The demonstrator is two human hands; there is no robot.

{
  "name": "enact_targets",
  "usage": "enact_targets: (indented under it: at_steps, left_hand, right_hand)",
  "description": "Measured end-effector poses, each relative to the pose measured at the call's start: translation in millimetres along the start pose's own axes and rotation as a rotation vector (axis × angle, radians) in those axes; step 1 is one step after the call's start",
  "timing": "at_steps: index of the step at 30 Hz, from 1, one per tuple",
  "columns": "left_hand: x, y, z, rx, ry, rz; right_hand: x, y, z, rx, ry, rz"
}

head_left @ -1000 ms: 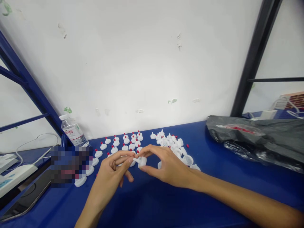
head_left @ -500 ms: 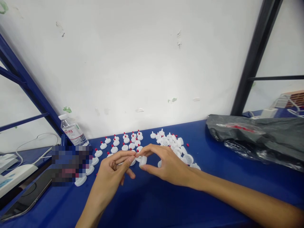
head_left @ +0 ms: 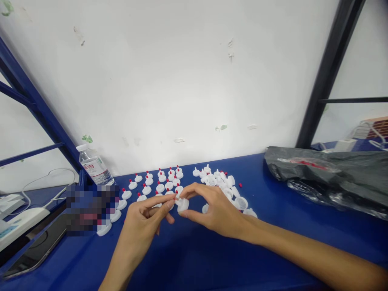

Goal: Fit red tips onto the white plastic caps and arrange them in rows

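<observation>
My right hand (head_left: 216, 210) pinches a small white plastic cap (head_left: 182, 205) between thumb and fingers just above the blue table (head_left: 194, 258). My left hand (head_left: 145, 218) meets it from the left, thumb and forefinger pinched at the cap's nozzle; a tiny red piece seems to sit at the fingertips. Behind my hands stand rows of white caps with red tips (head_left: 160, 182). To their right lies a loose heap of plain white caps (head_left: 224, 188).
A water bottle (head_left: 92, 166) stands at the back left by the blue frame. A dark plastic bag (head_left: 330, 173) lies at the right. A phone (head_left: 36, 250) and a white power strip (head_left: 18, 222) sit at the far left. A loose red tip (head_left: 240, 185) lies near the heap.
Both hands stay pinched together at the cap, with only slight finger shifts. The view has drifted a little.
</observation>
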State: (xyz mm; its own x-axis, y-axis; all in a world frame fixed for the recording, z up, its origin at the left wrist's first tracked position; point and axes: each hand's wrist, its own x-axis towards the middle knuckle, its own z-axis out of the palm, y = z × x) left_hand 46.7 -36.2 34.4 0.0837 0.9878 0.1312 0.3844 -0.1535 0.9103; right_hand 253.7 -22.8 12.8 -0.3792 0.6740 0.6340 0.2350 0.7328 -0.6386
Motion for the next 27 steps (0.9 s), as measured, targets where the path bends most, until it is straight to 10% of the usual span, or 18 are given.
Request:
enact_targets:
  at_steps: [14,27]
  left_hand:
    - [-3.7,6.7,-24.6,0.361,0.274,0.099]
    - [21.9,-39.5,-38.7,0.988,-0.047,-0.048]
  right_hand:
    - [0.1,-3.9,-2.7,0.097,0.028,-0.034]
    - [8.9,-0.8,-18.9,-0.250,0.046,-0.080]
